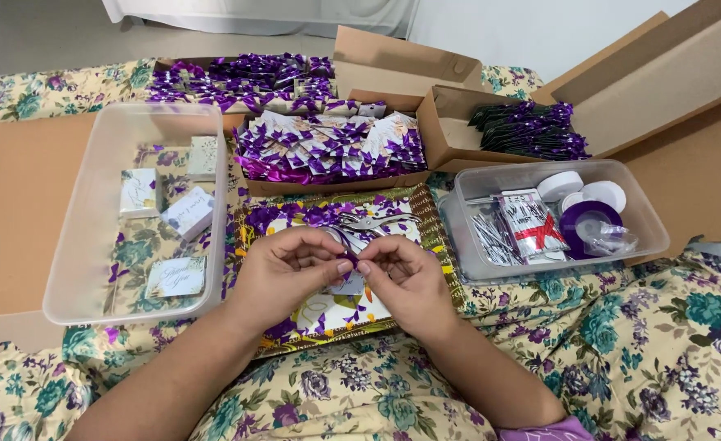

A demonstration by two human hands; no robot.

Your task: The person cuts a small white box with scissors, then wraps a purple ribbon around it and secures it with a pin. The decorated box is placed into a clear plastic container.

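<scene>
floral cloth (622, 359) lies nearest; above it the left hand (283, 273) and right hand (405, 278) pinch a purple ribbon (349, 255) between closed fingertips over the patterned tray (434, 245). best kept taut and centred. scissors (372, 222), then boxes of finished bows (328, 147), lie beyond.

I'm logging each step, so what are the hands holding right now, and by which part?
Both hands, left hand and right hand, pinch a small purple ribbon between their fingertips, over a small white card. Exactly where on the ribbon cannot be told.
</scene>
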